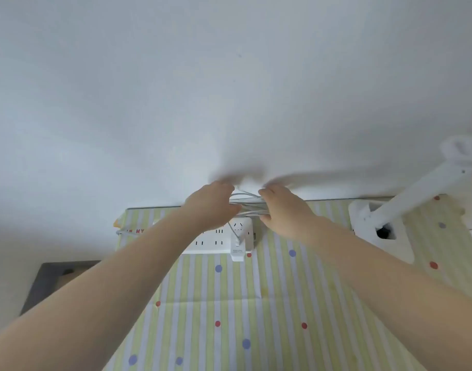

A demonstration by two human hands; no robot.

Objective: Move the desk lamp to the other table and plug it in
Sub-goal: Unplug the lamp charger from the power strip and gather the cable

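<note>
A white desk lamp (406, 207) stands at the right on the table, its base (374, 231) on the striped cloth and its arm rising up to the right. A white power strip (216, 241) lies at the table's far edge, with a white adapter plug (237, 250) in its right end. Above the strip, my left hand (210, 207) and my right hand (285, 212) both grip a bundle of white cable loops (247, 203) stretched between them, close to the wall.
The table (256, 317) wears a green and white striped cloth with coloured dots. A white wall (229, 89) rises right behind it. At the lower left, beyond the table's edge, stands a dark grey piece of furniture (50, 279).
</note>
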